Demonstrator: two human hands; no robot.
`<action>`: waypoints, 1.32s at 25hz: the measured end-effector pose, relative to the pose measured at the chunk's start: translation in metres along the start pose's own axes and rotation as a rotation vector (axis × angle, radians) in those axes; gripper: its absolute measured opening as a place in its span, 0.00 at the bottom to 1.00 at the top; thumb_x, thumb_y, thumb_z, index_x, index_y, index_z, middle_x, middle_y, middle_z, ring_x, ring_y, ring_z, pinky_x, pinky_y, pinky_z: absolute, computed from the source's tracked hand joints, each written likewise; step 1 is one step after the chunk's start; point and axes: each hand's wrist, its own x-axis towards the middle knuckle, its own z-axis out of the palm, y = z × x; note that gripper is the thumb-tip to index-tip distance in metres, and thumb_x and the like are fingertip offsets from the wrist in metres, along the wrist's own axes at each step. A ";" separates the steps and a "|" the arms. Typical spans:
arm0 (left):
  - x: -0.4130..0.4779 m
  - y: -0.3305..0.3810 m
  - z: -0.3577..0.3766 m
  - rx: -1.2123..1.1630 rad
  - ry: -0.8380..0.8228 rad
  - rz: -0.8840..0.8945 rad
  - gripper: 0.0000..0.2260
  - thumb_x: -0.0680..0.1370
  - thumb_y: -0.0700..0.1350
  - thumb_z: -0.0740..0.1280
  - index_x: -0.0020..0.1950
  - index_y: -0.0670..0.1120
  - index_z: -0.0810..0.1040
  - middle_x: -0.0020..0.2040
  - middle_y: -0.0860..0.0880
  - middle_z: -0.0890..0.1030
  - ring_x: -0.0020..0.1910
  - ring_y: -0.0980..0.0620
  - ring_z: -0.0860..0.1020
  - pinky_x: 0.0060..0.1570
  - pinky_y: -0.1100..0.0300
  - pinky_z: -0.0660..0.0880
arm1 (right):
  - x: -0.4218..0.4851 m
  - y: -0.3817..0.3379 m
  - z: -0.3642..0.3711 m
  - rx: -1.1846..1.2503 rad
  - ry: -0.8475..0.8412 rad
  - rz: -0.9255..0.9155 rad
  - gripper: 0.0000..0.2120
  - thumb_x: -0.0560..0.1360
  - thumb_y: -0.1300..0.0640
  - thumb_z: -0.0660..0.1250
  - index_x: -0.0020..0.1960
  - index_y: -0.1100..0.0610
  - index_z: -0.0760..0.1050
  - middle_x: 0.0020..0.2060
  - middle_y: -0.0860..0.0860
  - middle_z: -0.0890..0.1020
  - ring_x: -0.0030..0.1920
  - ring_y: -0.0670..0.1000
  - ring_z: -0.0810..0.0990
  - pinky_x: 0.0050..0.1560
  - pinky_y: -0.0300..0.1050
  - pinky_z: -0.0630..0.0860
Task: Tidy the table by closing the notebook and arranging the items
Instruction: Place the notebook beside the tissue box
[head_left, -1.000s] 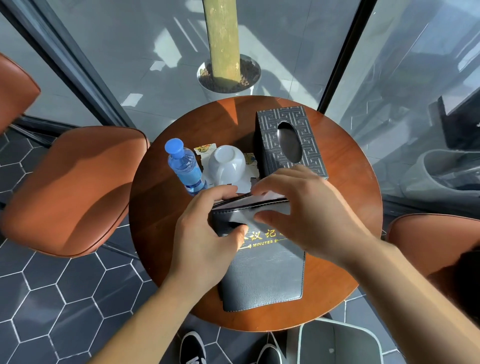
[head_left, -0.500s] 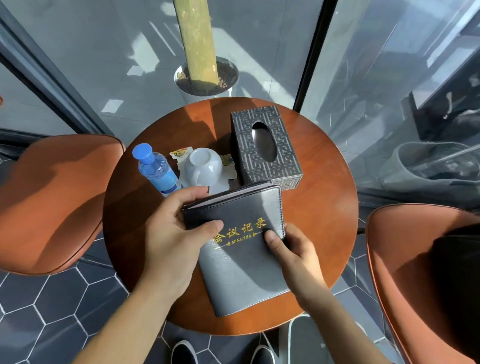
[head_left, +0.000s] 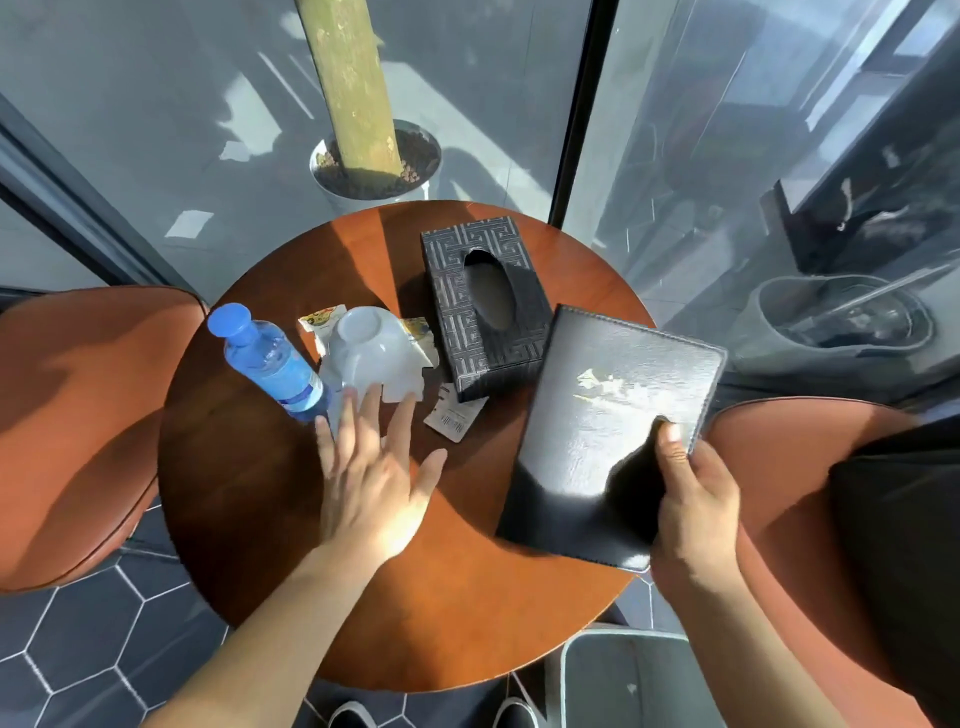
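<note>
1. The notebook (head_left: 597, 436) is shut, lifted over the right side of the round counter (head_left: 249, 467), near corner pinched by the right hand (head_left: 693, 499), thumb on the cover
2. Its glossy dark cover looks slick and fairly stiff; a one-corner grip could let it sag or slip, so I'd hold nearer the spine
3. The left hand (head_left: 371, 478) hangs open, holding nothing, fingers toward the upturned white bowl (head_left: 363, 343), which looks breakable, and the light water bottle (head_left: 270, 358)
</note>
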 end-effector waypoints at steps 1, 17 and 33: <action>0.000 0.000 0.006 0.021 -0.009 0.001 0.32 0.78 0.65 0.47 0.77 0.49 0.62 0.79 0.39 0.59 0.80 0.39 0.47 0.73 0.31 0.49 | 0.007 0.001 -0.005 0.013 0.042 0.007 0.20 0.74 0.39 0.68 0.35 0.54 0.72 0.31 0.47 0.73 0.37 0.50 0.71 0.42 0.50 0.68; -0.002 -0.007 0.024 0.086 0.000 0.037 0.32 0.78 0.65 0.49 0.76 0.48 0.64 0.77 0.40 0.62 0.79 0.41 0.54 0.73 0.32 0.50 | 0.114 -0.026 0.022 -0.536 0.120 -0.044 0.09 0.76 0.57 0.66 0.55 0.55 0.81 0.46 0.49 0.83 0.49 0.54 0.81 0.50 0.48 0.77; -0.001 -0.003 0.017 0.041 -0.008 0.019 0.32 0.76 0.64 0.52 0.75 0.47 0.67 0.76 0.38 0.65 0.77 0.39 0.61 0.72 0.31 0.55 | 0.088 0.003 0.051 -1.412 -0.395 -0.588 0.36 0.75 0.25 0.36 0.80 0.38 0.43 0.81 0.44 0.43 0.80 0.51 0.36 0.79 0.57 0.38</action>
